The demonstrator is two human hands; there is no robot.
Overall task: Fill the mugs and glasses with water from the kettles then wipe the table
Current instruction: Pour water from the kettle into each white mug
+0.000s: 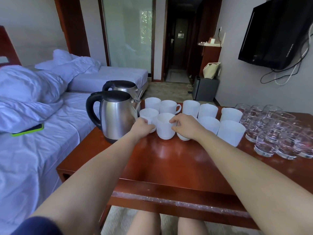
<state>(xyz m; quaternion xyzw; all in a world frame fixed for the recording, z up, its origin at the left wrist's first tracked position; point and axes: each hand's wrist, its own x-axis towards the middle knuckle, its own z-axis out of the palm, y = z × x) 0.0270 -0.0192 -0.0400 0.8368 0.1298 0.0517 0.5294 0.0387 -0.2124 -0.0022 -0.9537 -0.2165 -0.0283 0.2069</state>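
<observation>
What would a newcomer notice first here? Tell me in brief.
The left hand and right hand each grip one of the white mugs clustered mid-table. Two steel kettles stand to their left, and a crowd of glasses to their right.

White mugs (230, 133) between two steel kettles (116, 116) and clear, seemingly empty glasses (271, 134)

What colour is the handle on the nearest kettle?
The kettle handle is black, clearest in the head view.
</observation>
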